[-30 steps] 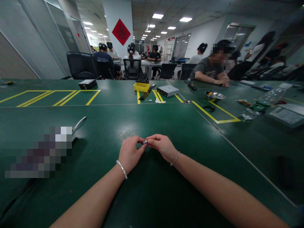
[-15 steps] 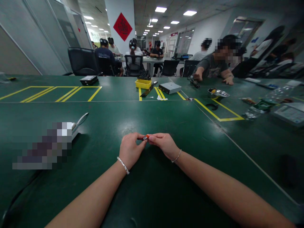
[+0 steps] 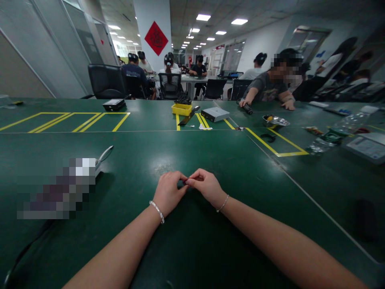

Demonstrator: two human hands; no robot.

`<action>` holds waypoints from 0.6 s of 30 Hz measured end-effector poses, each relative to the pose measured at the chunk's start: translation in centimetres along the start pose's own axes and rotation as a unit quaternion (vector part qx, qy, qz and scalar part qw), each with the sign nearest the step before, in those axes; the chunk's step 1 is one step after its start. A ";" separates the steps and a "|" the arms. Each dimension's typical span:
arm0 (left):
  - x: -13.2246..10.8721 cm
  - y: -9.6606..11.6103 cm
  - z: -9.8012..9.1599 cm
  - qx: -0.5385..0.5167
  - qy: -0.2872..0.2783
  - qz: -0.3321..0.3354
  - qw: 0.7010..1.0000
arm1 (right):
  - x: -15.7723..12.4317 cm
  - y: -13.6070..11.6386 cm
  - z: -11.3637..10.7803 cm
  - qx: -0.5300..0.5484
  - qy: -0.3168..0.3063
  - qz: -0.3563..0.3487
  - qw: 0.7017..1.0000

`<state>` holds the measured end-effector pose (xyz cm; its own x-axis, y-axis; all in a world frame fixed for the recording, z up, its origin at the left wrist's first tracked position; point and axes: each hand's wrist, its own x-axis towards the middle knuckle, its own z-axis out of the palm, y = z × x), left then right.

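Just above the green table [image 3: 144, 154], both my hands meet at their fingertips around one small dark object [image 3: 185, 182]. Too little of it shows to tell its kind. My left hand [image 3: 170, 188] is closed in a pinch on its left side, thumb below and index finger above. From the right, my right hand [image 3: 209, 186] pinches at the same small object with thumb and index finger. A bracelet circles each wrist. Fingers cover most of the object.
A blurred-out device with a cable [image 3: 104, 154] lies on the left. Farther back are a yellow tray [image 3: 181, 109], a grey box [image 3: 215, 114], a black box [image 3: 114, 105], a metal bowl [image 3: 275, 121] and a plastic bottle [image 3: 333, 134]. Across the table sits a person [image 3: 267, 86] holding a dark object.
The small object showed orange and silver parts before; now only a dark bit is visible between my fingers. My right fingers have shifted slightly and bent more. The view has tilted a little.
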<state>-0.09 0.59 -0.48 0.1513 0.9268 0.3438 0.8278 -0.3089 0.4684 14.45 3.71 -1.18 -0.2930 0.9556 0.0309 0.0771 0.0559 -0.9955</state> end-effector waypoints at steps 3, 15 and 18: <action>0.1 -0.7 0.1 -0.004 -0.036 0.001 0.999 | 0.8 -0.5 -1.8 -0.073 0.044 -0.011 0.996; -0.1 -1.9 0.6 0.086 -0.069 0.025 0.994 | 1.9 1.5 -24.0 -0.539 0.373 0.169 0.736; -0.1 -1.9 0.5 0.090 -0.077 0.030 0.993 | 1.2 2.2 -25.5 -0.534 0.381 0.226 0.720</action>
<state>-1.45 1.23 -1.81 0.2727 0.9340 0.2309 0.8956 -0.3341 0.2936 38.56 12.37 -1.05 0.5683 0.8049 0.1709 0.8091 -0.5088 -0.2941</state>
